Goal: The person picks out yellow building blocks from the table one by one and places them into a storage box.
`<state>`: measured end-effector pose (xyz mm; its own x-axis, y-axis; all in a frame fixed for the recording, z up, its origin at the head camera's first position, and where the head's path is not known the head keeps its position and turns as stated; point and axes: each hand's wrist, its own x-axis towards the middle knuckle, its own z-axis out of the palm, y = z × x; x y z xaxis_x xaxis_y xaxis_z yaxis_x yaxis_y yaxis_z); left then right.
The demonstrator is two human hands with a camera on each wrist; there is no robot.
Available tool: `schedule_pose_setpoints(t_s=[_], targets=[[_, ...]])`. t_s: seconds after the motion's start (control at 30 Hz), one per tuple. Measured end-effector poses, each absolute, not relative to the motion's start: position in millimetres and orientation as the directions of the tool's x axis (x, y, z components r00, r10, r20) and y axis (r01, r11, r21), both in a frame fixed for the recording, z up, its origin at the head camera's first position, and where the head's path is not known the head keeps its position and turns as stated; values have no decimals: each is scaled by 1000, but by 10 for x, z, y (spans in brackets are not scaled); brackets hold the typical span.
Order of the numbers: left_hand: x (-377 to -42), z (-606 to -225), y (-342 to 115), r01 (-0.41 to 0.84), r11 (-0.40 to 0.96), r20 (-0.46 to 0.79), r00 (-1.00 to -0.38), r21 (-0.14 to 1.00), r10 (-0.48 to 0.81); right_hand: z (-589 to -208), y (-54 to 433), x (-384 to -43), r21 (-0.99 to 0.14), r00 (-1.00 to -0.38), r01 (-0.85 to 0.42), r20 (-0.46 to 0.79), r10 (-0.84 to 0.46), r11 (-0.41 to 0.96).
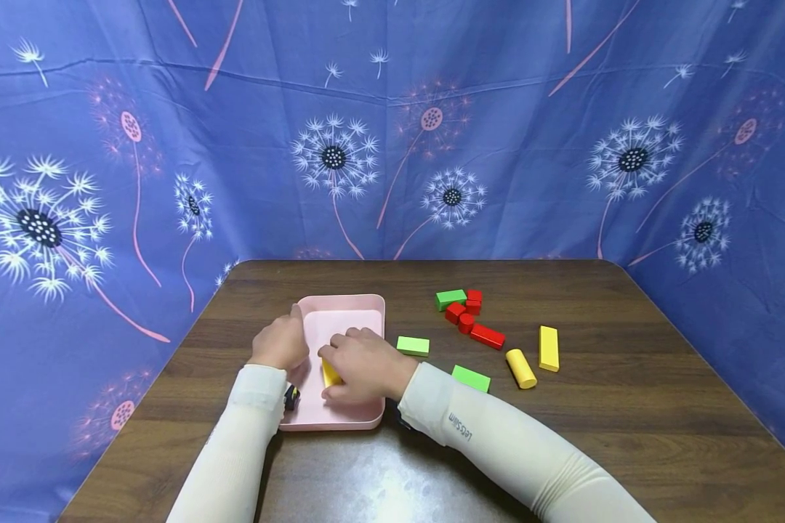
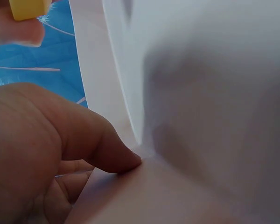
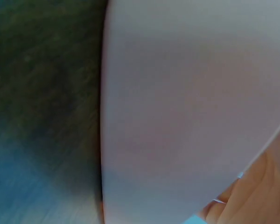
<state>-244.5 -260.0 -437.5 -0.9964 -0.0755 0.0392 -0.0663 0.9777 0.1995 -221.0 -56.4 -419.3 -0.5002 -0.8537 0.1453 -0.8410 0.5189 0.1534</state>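
Observation:
A shallow pink tray (image 1: 348, 318) stands on the table at centre left. My left hand (image 1: 280, 343) grips its left wall; in the left wrist view the thumb (image 2: 102, 140) presses inside the wall while other fingers lie outside it. Over the tray, my right hand (image 1: 366, 363) holds a yellow block (image 1: 330, 373) between thumb and fingers. That hand covers part of the block. A corner of the yellow block (image 2: 30, 8) shows at the top of the left wrist view. The right wrist view is mostly filled by the tray's outer wall (image 3: 177, 102).
Right of the tray lie a light green block (image 1: 413, 346), a green block (image 1: 471, 378), a yellow cylinder (image 1: 520, 369) and a yellow block (image 1: 549, 349). Farther back, several red blocks (image 1: 487, 336) cluster beside a green block (image 1: 451, 299). A blue patterned cloth (image 1: 392, 181) hangs behind the table.

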Motion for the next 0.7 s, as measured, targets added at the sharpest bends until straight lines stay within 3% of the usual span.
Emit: schedule_pose_setpoints(t_s=[0.7], targets=[[-2420,-4367,-2585,-75,976,35,-996,203,-84,-4319,-581,-2225,195,-492,-837,141,-859,511]])
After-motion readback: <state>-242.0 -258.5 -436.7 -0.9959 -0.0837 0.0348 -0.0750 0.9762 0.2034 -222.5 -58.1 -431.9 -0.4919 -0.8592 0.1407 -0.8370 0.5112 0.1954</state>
